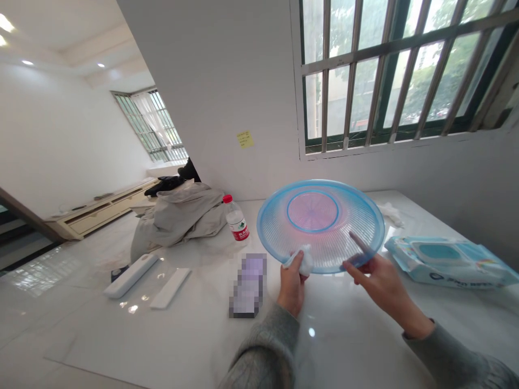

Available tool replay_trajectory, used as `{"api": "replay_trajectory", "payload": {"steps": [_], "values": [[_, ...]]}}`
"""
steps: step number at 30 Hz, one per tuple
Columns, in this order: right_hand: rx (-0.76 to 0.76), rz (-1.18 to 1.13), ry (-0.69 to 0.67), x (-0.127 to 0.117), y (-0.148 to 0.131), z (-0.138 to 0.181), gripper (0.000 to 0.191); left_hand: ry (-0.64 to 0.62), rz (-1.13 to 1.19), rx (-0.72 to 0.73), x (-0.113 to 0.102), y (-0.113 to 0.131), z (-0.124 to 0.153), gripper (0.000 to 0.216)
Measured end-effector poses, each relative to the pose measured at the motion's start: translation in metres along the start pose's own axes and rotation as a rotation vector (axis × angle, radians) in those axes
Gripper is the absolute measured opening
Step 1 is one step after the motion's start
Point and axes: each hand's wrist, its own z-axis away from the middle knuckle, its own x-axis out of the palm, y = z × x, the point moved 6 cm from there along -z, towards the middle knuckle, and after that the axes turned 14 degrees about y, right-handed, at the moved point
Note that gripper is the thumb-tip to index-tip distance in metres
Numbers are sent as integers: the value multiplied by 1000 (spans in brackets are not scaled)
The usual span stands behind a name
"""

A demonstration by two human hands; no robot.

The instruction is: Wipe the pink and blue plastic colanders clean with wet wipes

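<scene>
A round, translucent blue plastic basket (279, 224) with a ribbed wall and a pinkish round centre is held up above the table, tilted so its broad face shows. My left hand (292, 283) pinches a crumpled white wipe (306, 260) against the basket's lower rim, thumb in front. On the right side of the same rim, my right hand (383, 283) grips the edge; some of its fingers lie behind the basket and show dimly through the plastic.
Right of my hands lies a blue wipes pack (446, 265), with a crumpled white tissue (391, 213) behind it. A red-capped bottle (236, 220), a blurred-out rectangle (249, 283), two white bars (133, 275) and a grey cloth (182, 216) sit leftward on the glossy table (182, 346). A barred window is behind.
</scene>
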Motion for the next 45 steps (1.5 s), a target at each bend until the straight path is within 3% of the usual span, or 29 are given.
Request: {"api": "replay_trajectory", "payload": {"steps": [5, 11, 20, 27, 31, 34, 37, 40, 45], "values": [[-112, 66, 168, -22, -5, -12, 66, 18, -31, 20, -1, 0, 0, 58], [-84, -9, 187, -24, -8, -11, 64, -56, -36, 10, 3, -3, 3, 55], [290, -336, 349, -28, 23, -21, 67, -319, -38, 28, 17, 0, 17, 52], [509, -547, 399, -32, 37, -27, 35, -293, -60, 9, 14, -2, 15, 58], [555, -591, 404, -30, 41, -27, 28, -255, -132, 54, 12, -1, 12, 59], [565, -617, 393, -28, 43, -26, 30, -272, -293, 257, 13, 7, 13, 49], [521, -612, 381, -27, 41, -27, 33, -367, -431, 498, 19, 15, 21, 35], [399, -553, 382, -29, 34, -28, 42, -419, -462, 537, 22, 14, 25, 28], [275, -488, 383, -27, 23, -24, 74, -399, -489, 534, 21, 11, 24, 27]]}}
